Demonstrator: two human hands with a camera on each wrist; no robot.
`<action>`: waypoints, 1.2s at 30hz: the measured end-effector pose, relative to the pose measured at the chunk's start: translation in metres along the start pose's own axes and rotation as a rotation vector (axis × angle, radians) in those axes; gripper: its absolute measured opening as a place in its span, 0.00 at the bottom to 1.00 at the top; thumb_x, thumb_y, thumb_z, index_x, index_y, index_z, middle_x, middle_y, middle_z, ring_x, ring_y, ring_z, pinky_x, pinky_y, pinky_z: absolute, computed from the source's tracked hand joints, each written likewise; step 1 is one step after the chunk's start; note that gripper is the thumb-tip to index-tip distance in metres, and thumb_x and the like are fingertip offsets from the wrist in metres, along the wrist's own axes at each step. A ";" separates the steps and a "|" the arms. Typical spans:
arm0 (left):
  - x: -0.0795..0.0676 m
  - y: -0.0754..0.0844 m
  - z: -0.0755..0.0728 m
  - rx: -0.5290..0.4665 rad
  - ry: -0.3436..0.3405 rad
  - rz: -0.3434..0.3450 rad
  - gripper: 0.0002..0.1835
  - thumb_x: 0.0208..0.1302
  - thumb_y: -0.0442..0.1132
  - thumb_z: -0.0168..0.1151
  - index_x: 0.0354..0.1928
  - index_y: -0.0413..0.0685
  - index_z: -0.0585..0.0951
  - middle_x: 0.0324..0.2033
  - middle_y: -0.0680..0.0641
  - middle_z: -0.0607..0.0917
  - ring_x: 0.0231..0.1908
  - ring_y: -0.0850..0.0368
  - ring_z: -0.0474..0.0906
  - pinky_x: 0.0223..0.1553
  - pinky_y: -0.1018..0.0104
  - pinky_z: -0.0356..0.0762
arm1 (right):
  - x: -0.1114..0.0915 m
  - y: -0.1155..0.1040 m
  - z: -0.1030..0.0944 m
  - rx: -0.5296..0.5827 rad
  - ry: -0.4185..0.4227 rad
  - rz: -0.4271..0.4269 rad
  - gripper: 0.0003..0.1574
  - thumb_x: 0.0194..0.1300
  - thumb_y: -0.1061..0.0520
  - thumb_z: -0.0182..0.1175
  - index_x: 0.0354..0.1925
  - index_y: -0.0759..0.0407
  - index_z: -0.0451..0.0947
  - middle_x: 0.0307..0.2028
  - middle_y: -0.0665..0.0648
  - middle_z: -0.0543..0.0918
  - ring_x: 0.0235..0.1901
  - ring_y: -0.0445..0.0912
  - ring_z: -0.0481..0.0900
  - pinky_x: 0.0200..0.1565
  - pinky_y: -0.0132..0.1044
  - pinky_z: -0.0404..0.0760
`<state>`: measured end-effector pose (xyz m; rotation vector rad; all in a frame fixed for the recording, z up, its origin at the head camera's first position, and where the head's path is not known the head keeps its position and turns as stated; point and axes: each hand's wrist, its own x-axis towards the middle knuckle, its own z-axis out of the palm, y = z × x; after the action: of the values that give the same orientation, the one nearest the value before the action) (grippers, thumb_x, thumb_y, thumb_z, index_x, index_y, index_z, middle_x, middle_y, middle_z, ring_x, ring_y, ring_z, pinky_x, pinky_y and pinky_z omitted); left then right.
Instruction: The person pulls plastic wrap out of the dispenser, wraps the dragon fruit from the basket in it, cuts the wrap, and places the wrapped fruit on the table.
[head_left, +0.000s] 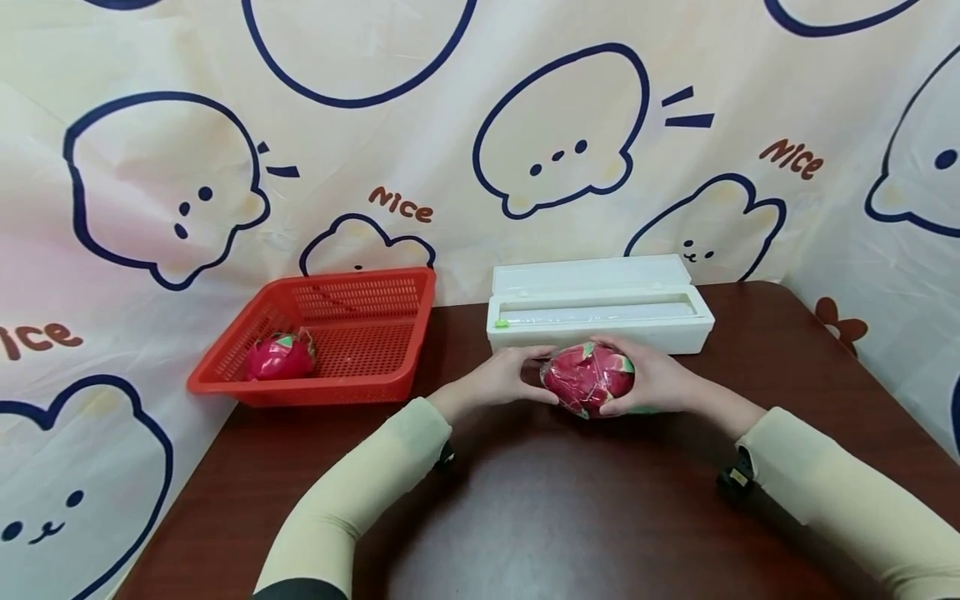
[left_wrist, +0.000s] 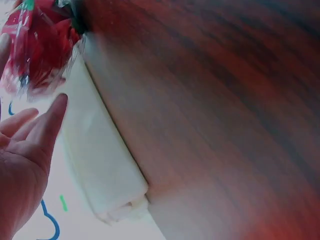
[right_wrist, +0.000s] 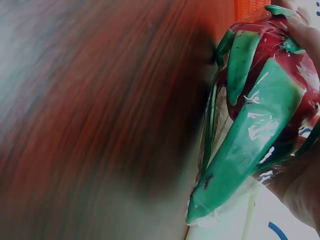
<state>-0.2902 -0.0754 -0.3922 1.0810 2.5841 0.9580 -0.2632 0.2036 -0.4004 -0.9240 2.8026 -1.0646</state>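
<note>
A red dragon fruit (head_left: pixel 587 380) with green scales, wrapped in clear plastic film, is held between both hands in front of the white box. My right hand (head_left: pixel 660 382) grips its right side, with the thumb low in front and the fingers over the top. On the other side my left hand (head_left: pixel 504 383) curves round the film-covered edge, fingertips above and thumb below. Long green scales under shiny film (right_wrist: pixel 260 120) show in the right wrist view. In the left wrist view the thumb (left_wrist: pixel 56 112) lies right at the wrap's lower edge.
Behind the hands stands a long white box (head_left: pixel 600 333) with its lid up, a clear film roll inside and a green tab at its left. A red plastic basket (head_left: pixel 360 390) at the back left contains another dragon fruit (head_left: pixel 281 358). The dark wooden table (head_left: pixel 555 517) meets a patterned cloth backdrop.
</note>
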 end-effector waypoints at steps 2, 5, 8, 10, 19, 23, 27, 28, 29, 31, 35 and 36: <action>-0.005 -0.001 -0.003 -0.034 -0.010 -0.009 0.44 0.53 0.50 0.75 0.70 0.46 0.67 0.63 0.46 0.74 0.57 0.55 0.76 0.52 0.63 0.76 | -0.006 0.002 -0.005 -0.010 0.001 0.033 0.66 0.38 0.38 0.80 0.70 0.52 0.59 0.57 0.60 0.74 0.53 0.55 0.74 0.47 0.51 0.80; -0.015 -0.004 -0.007 -0.076 -0.010 -0.016 0.41 0.56 0.47 0.73 0.70 0.45 0.67 0.64 0.47 0.73 0.58 0.51 0.75 0.52 0.57 0.76 | -0.018 0.005 -0.017 -0.024 0.007 0.085 0.64 0.40 0.37 0.79 0.69 0.52 0.59 0.58 0.61 0.73 0.53 0.57 0.72 0.45 0.52 0.80; -0.026 -0.007 -0.011 -0.081 0.000 -0.015 0.38 0.59 0.47 0.71 0.69 0.45 0.68 0.63 0.46 0.74 0.58 0.49 0.74 0.54 0.54 0.75 | -0.032 0.009 -0.032 -0.042 0.026 0.126 0.63 0.42 0.39 0.78 0.69 0.55 0.58 0.58 0.64 0.72 0.54 0.60 0.71 0.43 0.53 0.81; -0.031 -0.009 -0.013 -0.065 0.009 -0.012 0.36 0.60 0.48 0.70 0.68 0.45 0.69 0.62 0.44 0.75 0.58 0.48 0.74 0.54 0.53 0.75 | -0.042 0.013 -0.042 -0.058 0.044 0.144 0.63 0.43 0.40 0.78 0.69 0.57 0.58 0.57 0.65 0.72 0.53 0.61 0.71 0.42 0.53 0.81; -0.042 -0.017 -0.015 -0.021 0.078 0.010 0.33 0.60 0.47 0.70 0.65 0.43 0.72 0.60 0.44 0.77 0.57 0.48 0.73 0.56 0.51 0.73 | -0.080 0.031 -0.073 -0.153 0.087 0.232 0.64 0.44 0.39 0.78 0.69 0.58 0.55 0.55 0.71 0.72 0.52 0.65 0.70 0.40 0.56 0.81; -0.041 -0.019 -0.014 -0.011 0.100 0.013 0.32 0.60 0.48 0.70 0.64 0.45 0.73 0.59 0.45 0.77 0.57 0.50 0.73 0.56 0.51 0.72 | -0.098 0.042 -0.087 -0.174 0.114 0.296 0.65 0.45 0.39 0.77 0.70 0.60 0.53 0.56 0.74 0.70 0.52 0.68 0.68 0.42 0.61 0.79; -0.036 -0.021 -0.013 0.008 0.122 0.009 0.32 0.59 0.48 0.71 0.64 0.48 0.74 0.59 0.49 0.77 0.56 0.53 0.74 0.56 0.54 0.73 | -0.113 0.055 -0.099 -0.188 0.132 0.363 0.66 0.47 0.39 0.76 0.71 0.62 0.51 0.56 0.77 0.67 0.52 0.71 0.66 0.42 0.65 0.77; -0.034 -0.020 -0.013 0.015 0.125 0.012 0.32 0.58 0.48 0.71 0.63 0.48 0.74 0.59 0.50 0.77 0.56 0.54 0.74 0.56 0.54 0.73 | -0.116 0.058 -0.101 -0.189 0.135 0.380 0.66 0.47 0.39 0.76 0.71 0.63 0.51 0.56 0.78 0.67 0.52 0.72 0.66 0.43 0.66 0.76; -0.032 -0.020 -0.012 0.022 0.126 0.013 0.32 0.58 0.49 0.71 0.63 0.48 0.74 0.59 0.50 0.77 0.56 0.54 0.74 0.56 0.55 0.73 | -0.119 0.061 -0.104 -0.193 0.141 0.394 0.66 0.48 0.39 0.76 0.71 0.64 0.50 0.56 0.79 0.66 0.52 0.72 0.66 0.43 0.67 0.75; -0.027 -0.017 -0.011 0.039 0.123 0.021 0.33 0.58 0.49 0.71 0.64 0.48 0.74 0.59 0.50 0.77 0.56 0.55 0.73 0.57 0.57 0.72 | -0.125 0.067 -0.109 -0.195 0.149 0.421 0.65 0.49 0.40 0.75 0.71 0.65 0.50 0.57 0.80 0.65 0.51 0.74 0.65 0.44 0.69 0.73; -0.015 -0.009 -0.006 0.078 0.103 0.044 0.34 0.59 0.52 0.70 0.65 0.49 0.73 0.62 0.50 0.75 0.58 0.56 0.72 0.60 0.59 0.69 | -0.137 0.079 -0.118 -0.183 0.163 0.464 0.64 0.53 0.42 0.73 0.71 0.68 0.47 0.57 0.83 0.62 0.51 0.76 0.62 0.46 0.73 0.69; -0.012 -0.007 -0.005 0.086 0.100 0.054 0.34 0.59 0.52 0.70 0.65 0.49 0.73 0.62 0.50 0.74 0.59 0.56 0.72 0.60 0.60 0.68 | -0.139 0.082 -0.120 -0.177 0.165 0.472 0.64 0.54 0.43 0.72 0.71 0.69 0.46 0.57 0.83 0.61 0.51 0.76 0.62 0.46 0.73 0.68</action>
<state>-0.2876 -0.0892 -0.3936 1.1582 2.7126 0.9431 -0.2159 0.3990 -0.3853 -0.1534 3.0521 -0.8669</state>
